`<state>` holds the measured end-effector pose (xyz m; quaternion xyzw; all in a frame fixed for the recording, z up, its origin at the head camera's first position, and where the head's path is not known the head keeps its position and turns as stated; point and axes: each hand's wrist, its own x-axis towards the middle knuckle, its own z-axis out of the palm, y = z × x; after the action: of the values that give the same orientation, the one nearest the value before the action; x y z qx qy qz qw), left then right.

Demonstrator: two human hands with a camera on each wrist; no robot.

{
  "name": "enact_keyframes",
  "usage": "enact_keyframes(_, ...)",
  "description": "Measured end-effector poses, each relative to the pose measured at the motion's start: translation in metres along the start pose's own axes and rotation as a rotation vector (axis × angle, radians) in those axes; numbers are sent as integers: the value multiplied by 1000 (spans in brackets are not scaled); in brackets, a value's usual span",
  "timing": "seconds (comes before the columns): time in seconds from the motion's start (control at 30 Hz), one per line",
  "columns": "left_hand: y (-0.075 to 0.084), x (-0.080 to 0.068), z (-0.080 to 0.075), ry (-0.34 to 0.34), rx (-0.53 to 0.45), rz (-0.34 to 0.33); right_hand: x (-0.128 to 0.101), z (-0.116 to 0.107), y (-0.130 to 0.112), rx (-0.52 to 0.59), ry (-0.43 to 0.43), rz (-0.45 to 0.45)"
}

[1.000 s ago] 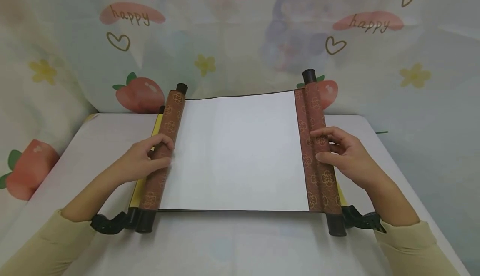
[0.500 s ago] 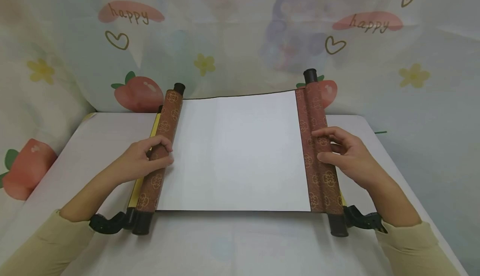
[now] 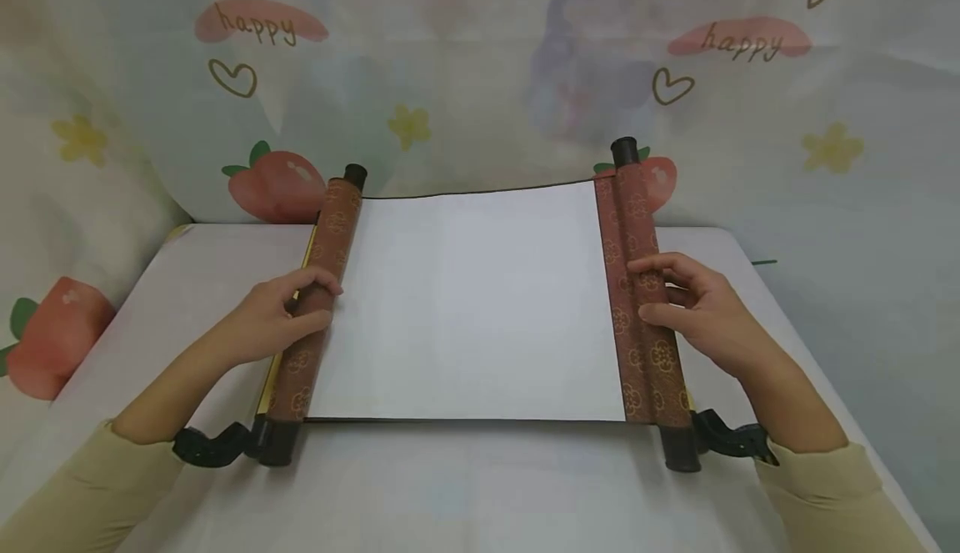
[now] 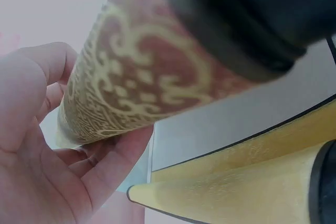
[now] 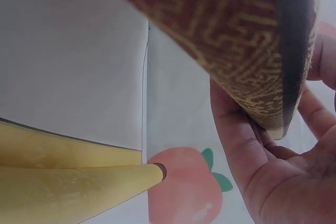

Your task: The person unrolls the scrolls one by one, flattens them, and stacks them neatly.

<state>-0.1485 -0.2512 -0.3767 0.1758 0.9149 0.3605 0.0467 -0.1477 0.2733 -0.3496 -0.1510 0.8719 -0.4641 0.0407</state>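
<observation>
A hanging scroll with a white sheet (image 3: 472,303) is stretched between two reddish-brown rollers patterned in gold, each with black end knobs. My left hand (image 3: 277,315) grips the left roller (image 3: 288,382) around its middle, thumb and fingers curled about it. On the other side, my right hand (image 3: 693,299) holds the right roller (image 3: 663,369) the same way. Beneath this scroll is a second, yellow one; its yellow roller (image 4: 231,192) with a black end shows below the held roller in the left wrist view. In the right wrist view another yellow roller (image 5: 79,192) appears. The held scroll mostly hides the yellow one.
Under everything is a white table (image 3: 465,503). A printed cloth backdrop (image 3: 480,61) with peaches, hearts and flowers rises right behind the table's back edge. Black straps (image 3: 213,446) circle both wrists.
The left hand and its roller have shifted slightly left, covering more of the yellow strip. My right hand has moved a little right with its roller, so the rollers stand slightly farther apart.
</observation>
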Motion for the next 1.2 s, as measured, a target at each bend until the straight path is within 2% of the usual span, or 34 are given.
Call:
enact_keyframes(0.13,-1,0,1,3,15,12,0,-1,3,3,-6,4)
enact_keyframes(0.4,0,0,-1,-4,23,-6,-2,-3,0,0,-3,2)
enact_keyframes(0.7,-6,-5,-5,-3,46,22,-6,-3,-1,3,4,19)
enact_keyframes(1.03,-4,-8,-7,8,80,40,-8,-6,-2,-21,14,30)
enact_keyframes(1.2,-3,-7,-6,6,90,10,-8,-6,-2,-18,14,24)
